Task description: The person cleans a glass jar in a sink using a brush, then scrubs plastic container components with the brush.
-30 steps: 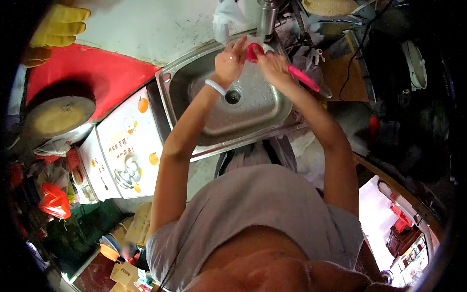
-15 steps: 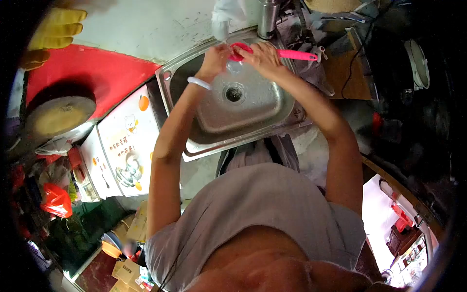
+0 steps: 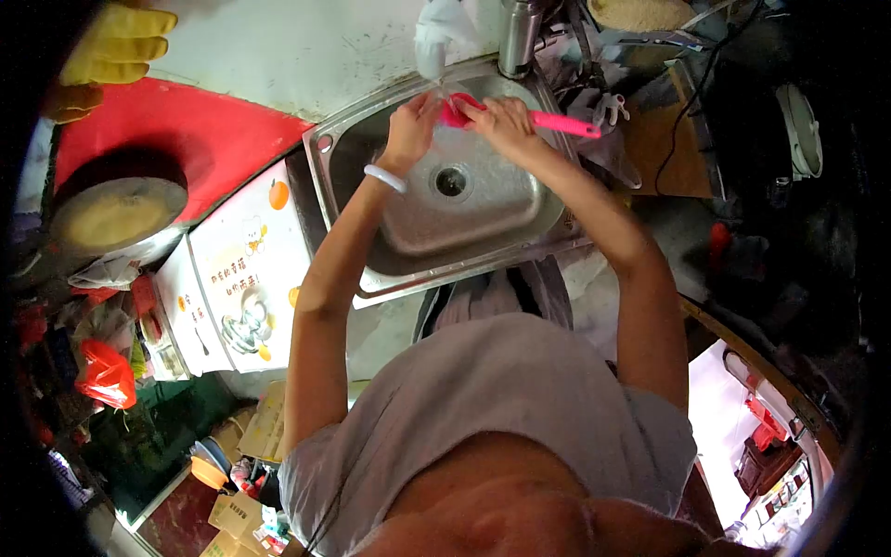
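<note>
Over the steel sink (image 3: pixel 548 218), my right hand (image 3: pixel 504 123) is closed round a pink long-handled utensil (image 3: pixel 566 123) near its head. The handle sticks out to the right and has a hole at its end. My left hand (image 3: pixel 410 135), with a white bangle (image 3: pixel 386 178) at the wrist, has its fingers bent in at the left edge of the pink head. The fingers partly cover the head, so its exact kind does not show. Both hands are just below the white-wrapped faucet (image 3: pixel 432 51), where water appears to run. The drain (image 3: pixel 451 182) lies below them.
A steel flask (image 3: pixel 517 39) stands behind the sink's back right corner. At left are a round pan (image 3: pixel 121 218) and yellow gloves (image 3: pixel 116 46). A plastic bag (image 3: pixel 613 153) and a brown board (image 3: pixel 664 139) lie to the right, with a dark cable across the board.
The view has shifted slightly. My left hand's fingers, smeared by motion before, now show more clearly beside the pink head. My right hand keeps its hold on the utensil.
</note>
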A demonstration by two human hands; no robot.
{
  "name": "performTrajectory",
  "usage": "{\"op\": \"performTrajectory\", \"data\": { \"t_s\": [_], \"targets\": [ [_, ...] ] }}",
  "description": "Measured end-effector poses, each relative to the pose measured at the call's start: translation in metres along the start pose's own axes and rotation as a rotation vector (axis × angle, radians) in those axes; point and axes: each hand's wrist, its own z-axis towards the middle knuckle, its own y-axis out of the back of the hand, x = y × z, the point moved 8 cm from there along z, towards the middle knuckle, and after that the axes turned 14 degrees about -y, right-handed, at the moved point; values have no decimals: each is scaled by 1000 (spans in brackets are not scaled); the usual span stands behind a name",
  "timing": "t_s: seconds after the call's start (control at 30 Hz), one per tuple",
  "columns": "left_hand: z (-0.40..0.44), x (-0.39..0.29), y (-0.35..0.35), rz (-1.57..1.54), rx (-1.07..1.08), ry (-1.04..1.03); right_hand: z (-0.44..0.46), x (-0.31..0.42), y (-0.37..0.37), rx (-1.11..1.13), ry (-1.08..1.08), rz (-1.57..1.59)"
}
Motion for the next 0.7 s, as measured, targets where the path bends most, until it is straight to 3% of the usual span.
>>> {"op": "performTrajectory", "data": {
  "t_s": [0.03,0.07,0.1,0.13,0.2,0.27,0.33,0.4,0.43,0.47,0.5,0.6,0.7],
  "targets": [
    [-1,10,-6,-73,17,40,0,1,6,-102,91,-28],
    [-6,9,-9,-326,69,288,-3,1,8,-88,78,-24],
    [-16,5,-11,-537,77,560,-3,8,17,-208,210,-80],
    [-14,4,-9,-536,76,561,-5,17,24,-328,342,-132],
    [-9,0,-3,-555,105,535,-4,21,22,-371,389,-126],
    [-3,-1,-4,-482,-12,404,8,-8,-13,103,-144,-169],
    [11,-32,4,107,-155,-324,-6,-12,-24,439,-414,238],
    [6,-34,8,207,-91,-231,-18,-16,-48,633,-470,981],
    [-3,-8,19,-59,-207,65,-23,-23,-53,636,-470,983],
    [-19,15,22,-325,-328,362,-24,-44,-43,405,-617,1161],
    [-26,16,24,-322,-341,367,-28,-65,-35,166,-757,1323],
    [-46,13,7,-749,-346,515,-35,-72,-36,320,-843,1336],
    [-61,0,-22,-923,-381,598,-36,-62,-41,350,-862,1503]
  ]
}}
